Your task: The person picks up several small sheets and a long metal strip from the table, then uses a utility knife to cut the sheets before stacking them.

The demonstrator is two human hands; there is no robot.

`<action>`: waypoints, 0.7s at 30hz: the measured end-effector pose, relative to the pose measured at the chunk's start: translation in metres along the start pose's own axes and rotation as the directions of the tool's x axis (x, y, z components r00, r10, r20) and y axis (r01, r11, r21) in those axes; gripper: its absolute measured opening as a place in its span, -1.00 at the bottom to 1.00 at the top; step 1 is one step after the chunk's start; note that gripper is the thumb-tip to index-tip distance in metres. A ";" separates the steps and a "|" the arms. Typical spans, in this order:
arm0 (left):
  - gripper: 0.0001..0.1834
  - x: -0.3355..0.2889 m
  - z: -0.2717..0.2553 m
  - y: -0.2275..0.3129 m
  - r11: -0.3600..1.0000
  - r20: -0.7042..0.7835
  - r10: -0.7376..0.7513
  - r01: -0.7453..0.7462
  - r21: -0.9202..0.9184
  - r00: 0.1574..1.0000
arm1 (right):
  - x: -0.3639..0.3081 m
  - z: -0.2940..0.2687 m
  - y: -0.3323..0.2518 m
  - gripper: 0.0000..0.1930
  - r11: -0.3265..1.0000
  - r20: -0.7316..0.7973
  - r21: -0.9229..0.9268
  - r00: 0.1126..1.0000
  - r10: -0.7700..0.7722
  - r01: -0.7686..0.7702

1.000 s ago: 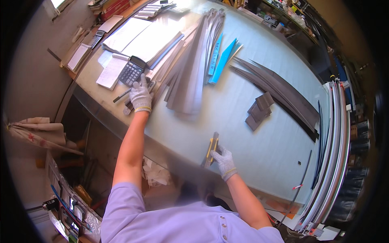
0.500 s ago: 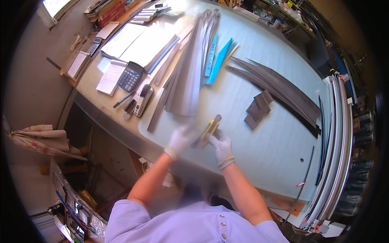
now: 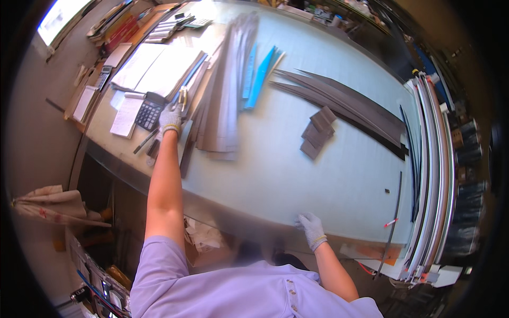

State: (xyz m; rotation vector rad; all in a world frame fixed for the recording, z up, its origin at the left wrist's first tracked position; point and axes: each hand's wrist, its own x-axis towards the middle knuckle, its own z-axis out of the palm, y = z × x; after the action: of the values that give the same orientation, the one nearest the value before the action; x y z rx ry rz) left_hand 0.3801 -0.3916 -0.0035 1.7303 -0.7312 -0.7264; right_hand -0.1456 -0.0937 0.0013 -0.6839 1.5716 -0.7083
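My left hand (image 3: 170,116), in a pale knit glove, reaches out to the table's left side. It is closed on a yellow and black utility knife (image 3: 183,96), which points away from me. Right beside that hand lie a dark calculator (image 3: 150,110) and an open book of papers (image 3: 139,69). To the right of it, long grey-brown strips (image 3: 217,116) fan out on the glass-topped table. My right hand (image 3: 312,229), gloved too, rests near the table's front edge, fingers loosely apart and holding nothing.
Blue strips (image 3: 261,79) lie past the fan. Further right are long dark strips (image 3: 350,111) and several small dark rectangular pieces (image 3: 318,132). Long metal-like profiles (image 3: 437,175) line the table's right side. A red-and-white marker (image 3: 391,223) lies near the right front corner.
My left hand has carried the utility knife from the table's middle front to the far left, beside the calculator. My right hand has let go of the knife and drawn back toward the front edge.
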 end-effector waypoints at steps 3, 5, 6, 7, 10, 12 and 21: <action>-0.44 0.016 0.005 -0.017 0.672 -0.084 0.279 -0.132 0.729 0.956 | -0.015 -0.031 0.014 -0.65 0.999 -0.046 0.002 0.998 0.049 -0.049; -0.49 -0.026 0.032 -0.011 0.631 -0.165 0.374 -0.120 0.766 0.913 | -0.023 -0.057 0.031 -0.65 0.996 -0.096 0.009 0.991 0.093 -0.092; -0.51 -0.048 0.038 -0.009 0.608 -0.157 0.420 -0.148 0.780 0.894 | -0.026 -0.066 0.039 -0.62 0.996 -0.074 0.065 0.995 0.073 -0.068; -0.53 -0.073 0.040 -0.006 0.581 -0.104 0.445 -0.198 0.789 0.890 | -0.026 -0.076 0.049 -0.59 0.992 -0.072 0.122 0.996 0.053 -0.044; -0.54 -0.154 0.025 -0.033 0.562 -0.069 0.606 -0.365 0.742 0.793 | -0.023 -0.095 0.039 -0.49 0.958 -0.216 -0.278 0.967 -0.137 0.074; -0.55 -0.254 0.068 -0.008 0.777 0.052 0.472 -0.443 0.446 0.880 | -0.020 -0.130 0.049 -0.55 0.962 -0.385 -0.260 0.906 -0.176 0.076; -0.48 -0.492 0.133 -0.048 0.461 0.505 0.415 -0.653 0.601 0.757 | 0.007 -0.386 0.062 -0.58 0.869 -0.869 -0.435 0.361 -0.338 -0.234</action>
State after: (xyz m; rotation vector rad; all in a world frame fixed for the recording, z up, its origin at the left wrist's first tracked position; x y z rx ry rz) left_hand -0.0243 -0.0788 -0.0253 1.9246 -1.9287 -0.1858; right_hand -0.5325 -0.0361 -0.0148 -0.7319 2.9418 -0.7970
